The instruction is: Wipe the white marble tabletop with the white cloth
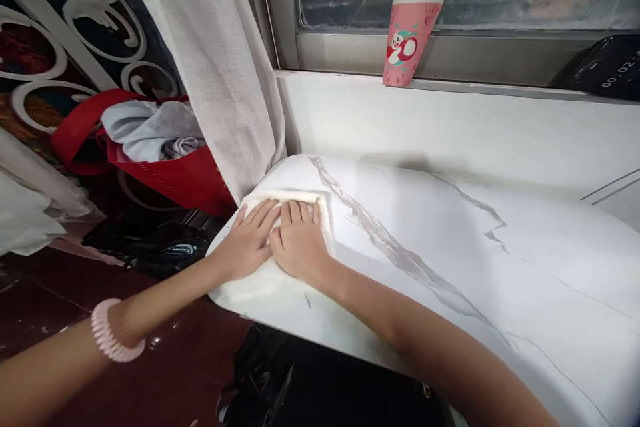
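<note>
A white cloth point(260, 280) lies spread on the left end of a white marble-patterned table point(400, 213). Both hands rest flat on it, side by side. My left hand point(247, 240) presses on the cloth's left half, fingers stretched out and pointing away from me. Just to its right, my right hand point(300, 240) also lies on the cloth with its fingers extended. The two hands touch or nearly touch at the thumbs. A pink coiled band point(113, 333) circles my left wrist.
A pink paper cup point(410, 33) with a red straw stands on the window ledge, and a phone point(610, 67) leans at its right. Beside the table's left end hang a pale curtain point(215, 67) and a red bag point(175, 180) holding folded fabric.
</note>
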The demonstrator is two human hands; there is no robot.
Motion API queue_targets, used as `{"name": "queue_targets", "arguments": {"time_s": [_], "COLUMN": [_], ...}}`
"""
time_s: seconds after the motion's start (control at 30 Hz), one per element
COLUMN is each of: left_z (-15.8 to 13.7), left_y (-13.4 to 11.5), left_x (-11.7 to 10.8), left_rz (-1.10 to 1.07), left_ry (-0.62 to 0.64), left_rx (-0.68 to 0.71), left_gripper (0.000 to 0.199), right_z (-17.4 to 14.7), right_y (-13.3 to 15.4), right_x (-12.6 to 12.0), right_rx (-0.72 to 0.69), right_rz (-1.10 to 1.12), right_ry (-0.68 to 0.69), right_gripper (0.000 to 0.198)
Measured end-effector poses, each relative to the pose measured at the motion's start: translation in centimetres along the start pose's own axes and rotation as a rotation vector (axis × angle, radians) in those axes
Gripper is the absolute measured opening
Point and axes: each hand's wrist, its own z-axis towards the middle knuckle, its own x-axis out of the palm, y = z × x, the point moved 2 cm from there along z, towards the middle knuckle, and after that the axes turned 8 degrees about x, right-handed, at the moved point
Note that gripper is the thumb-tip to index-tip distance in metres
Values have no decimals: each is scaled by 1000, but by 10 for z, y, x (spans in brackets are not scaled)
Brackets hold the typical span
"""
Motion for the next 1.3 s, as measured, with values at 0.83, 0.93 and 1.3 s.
{"name": "queue_targets", "arguments": {"time_s": [0.83, 0.93, 1.3], "left_z": [229, 223, 119], "left_y": [57, 52, -20], "left_x": [6, 5, 3], "left_rz": [-145, -141, -144], "left_ry": [-60, -66, -55], "left_rx": [132, 122, -8], "left_gripper": [58, 57, 59], "right_z": [160, 154, 63], "right_y": [-118, -115, -87], "right_x": [8, 7, -16], "right_rx": [289, 287, 169], "right_rz": [-117, -130, -69], "right_ry": [-283, -304, -136], "right_gripper": [38, 37, 36]}}
